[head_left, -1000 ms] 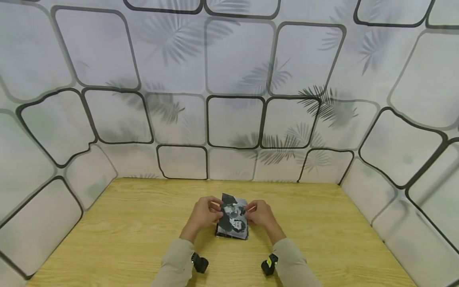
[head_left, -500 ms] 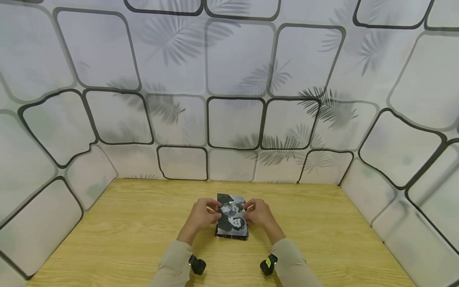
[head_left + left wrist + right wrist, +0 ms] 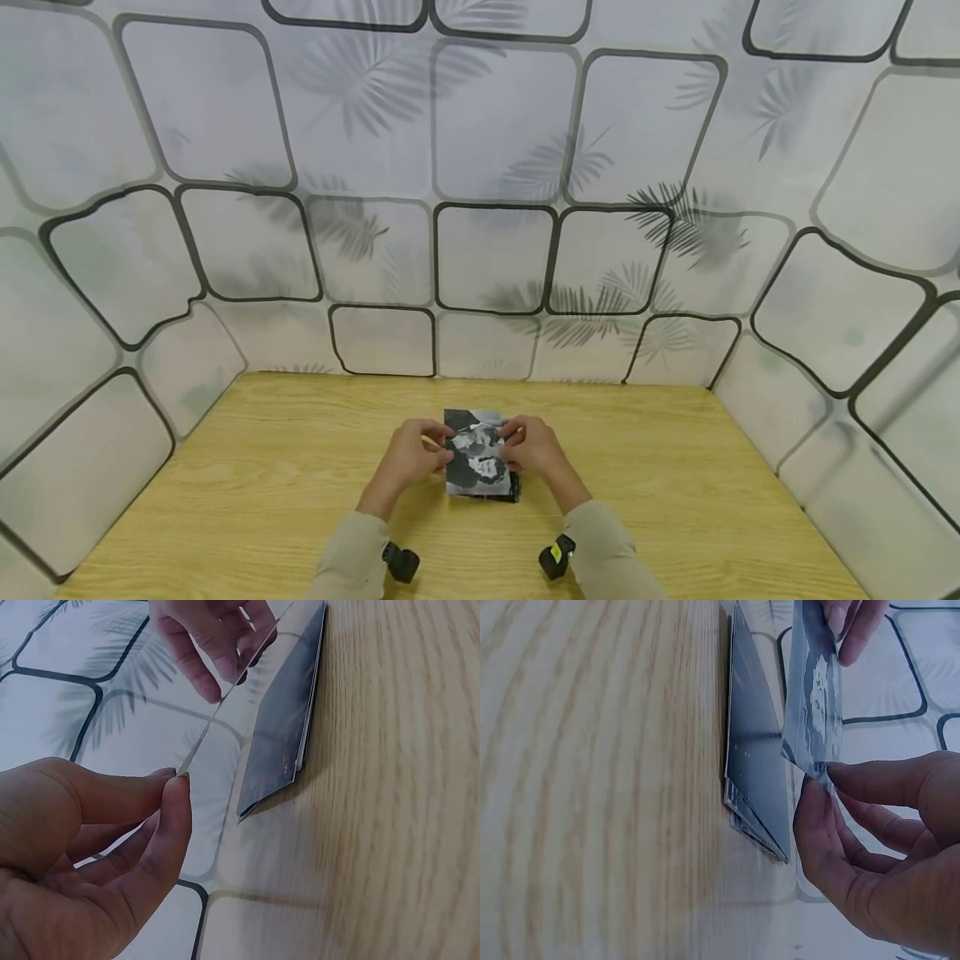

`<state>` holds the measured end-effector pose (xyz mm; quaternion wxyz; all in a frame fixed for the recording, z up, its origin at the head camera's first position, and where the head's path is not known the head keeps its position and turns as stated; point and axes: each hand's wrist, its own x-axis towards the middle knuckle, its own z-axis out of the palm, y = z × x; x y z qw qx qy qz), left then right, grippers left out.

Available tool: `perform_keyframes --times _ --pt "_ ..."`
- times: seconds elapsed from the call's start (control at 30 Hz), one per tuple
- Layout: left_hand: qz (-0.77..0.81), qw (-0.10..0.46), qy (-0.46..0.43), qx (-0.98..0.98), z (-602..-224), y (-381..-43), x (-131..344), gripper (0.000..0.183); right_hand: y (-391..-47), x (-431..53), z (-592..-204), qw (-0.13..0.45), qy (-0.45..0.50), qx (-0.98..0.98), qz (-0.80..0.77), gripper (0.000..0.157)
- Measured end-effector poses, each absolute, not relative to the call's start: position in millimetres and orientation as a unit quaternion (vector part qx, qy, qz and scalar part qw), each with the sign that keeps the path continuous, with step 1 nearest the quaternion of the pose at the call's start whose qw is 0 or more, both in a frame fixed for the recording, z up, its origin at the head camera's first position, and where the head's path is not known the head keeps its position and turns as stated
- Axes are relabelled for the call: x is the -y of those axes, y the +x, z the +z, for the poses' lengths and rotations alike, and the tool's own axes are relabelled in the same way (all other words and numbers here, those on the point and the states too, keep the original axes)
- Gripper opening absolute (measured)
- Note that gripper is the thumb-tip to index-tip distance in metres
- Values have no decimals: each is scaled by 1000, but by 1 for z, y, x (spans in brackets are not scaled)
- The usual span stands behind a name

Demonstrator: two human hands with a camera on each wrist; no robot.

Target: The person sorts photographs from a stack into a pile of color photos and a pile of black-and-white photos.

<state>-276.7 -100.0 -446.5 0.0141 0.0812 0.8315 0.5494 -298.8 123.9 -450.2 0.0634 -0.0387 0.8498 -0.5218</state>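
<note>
The tabletop [image 3: 300, 500] carries the work, with a patterned backdrop [image 3: 495, 258] behind it. The left hand [image 3: 411, 454] and right hand [image 3: 534, 448] face each other over it, each grip closed to a narrow thumb-and-finger pinch on opposite side edges of one black-and-white picture [image 3: 476, 467]. Beneath lies a pile [image 3: 289, 712] of more flat sheets.

The step in hand seems to be handling this one picture apart from the pile. The next move probably calls for both hands to work together, taking it aside or setting it down without bending it.

The head view shows the picture's printed face, set a little toward the left of the pile, which appears only as a dark strip at its lower right. The wrist views alone show the gap between picture and pile. The right wrist view also gives the smallest detail: the pile's corners are slightly fanned.
</note>
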Motion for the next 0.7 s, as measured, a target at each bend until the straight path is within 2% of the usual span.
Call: perform_keyframes --times 0.7 --pt "534 9 60 -843 -443 -265 134 27 -291 -97 -457 59 -102 -842 -527 26"
